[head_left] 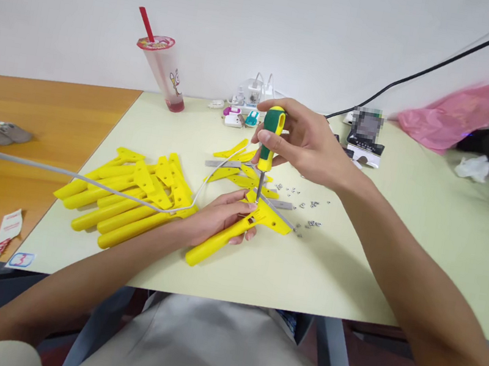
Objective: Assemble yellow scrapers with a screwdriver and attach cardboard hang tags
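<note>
While the left hand (223, 217) is clamping one yellow scraper (267, 216) over the tabletop (359, 281), the right hand (306, 143) is closing round one green-and-yellow screwdriver (265, 160), whose shaft is pointing down to the scraper's head. One metal strip (283, 213) is running along the head's far edge. Just beyond, screws (312, 223) are lying scattered, too tiny to count surely. Behind the left hand, small yellow pieces (223, 173) are overlapping uncountably. Leftward, at least five yellow handles (125, 201) are lying heaped, and one white cable (43, 163) is crossing over them. The front edge is passing near the scraper's butt; open room is stretching rightward beneath the right forearm. One cup (162, 71) with one red straw (146, 24) is standing by the wall (234, 14). Fingers are partly hiding the screwdriver's grip, its tip is blurring, and the frame is cutting off one pink bag (464, 112).
</note>
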